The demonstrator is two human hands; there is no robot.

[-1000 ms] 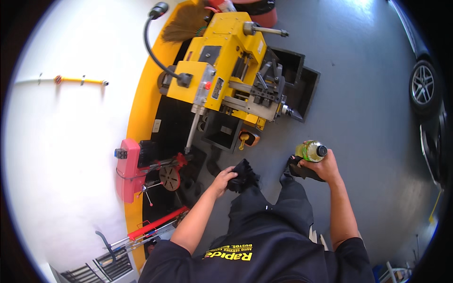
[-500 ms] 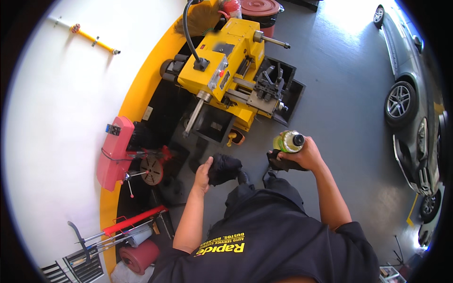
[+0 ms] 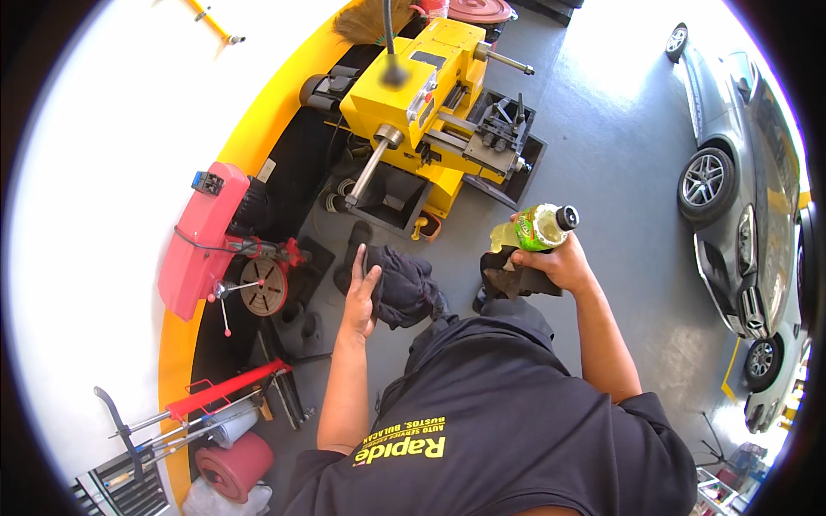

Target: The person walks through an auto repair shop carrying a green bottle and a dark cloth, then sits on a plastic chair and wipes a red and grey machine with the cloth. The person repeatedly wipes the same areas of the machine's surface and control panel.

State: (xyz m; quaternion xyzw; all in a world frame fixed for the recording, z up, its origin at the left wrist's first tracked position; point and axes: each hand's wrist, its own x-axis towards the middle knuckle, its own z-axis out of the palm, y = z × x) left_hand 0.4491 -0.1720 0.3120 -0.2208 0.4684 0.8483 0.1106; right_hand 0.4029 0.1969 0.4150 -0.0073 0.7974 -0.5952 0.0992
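Black, crumpled fabric shows in two bunches. The left cloth (image 3: pixel 403 291) rests against the left hand (image 3: pixel 361 299), whose visible fingers stretch nearly straight; whether they pinch it cannot be told. The right hand (image 3: pixel 568 263) wraps around one smooth, clear bottle (image 3: pixel 540 229), tilted above the floor (image 3: pixel 607 198), with a green label and round black cap. Beneath it hangs the right cloth (image 3: pixel 508 279), its upper edge partly hidden. One boxy yellow metal lathe (image 3: pixel 375 96) stands ahead, its lamp stem (image 3: pixel 388 30) cut off by the upper edge.
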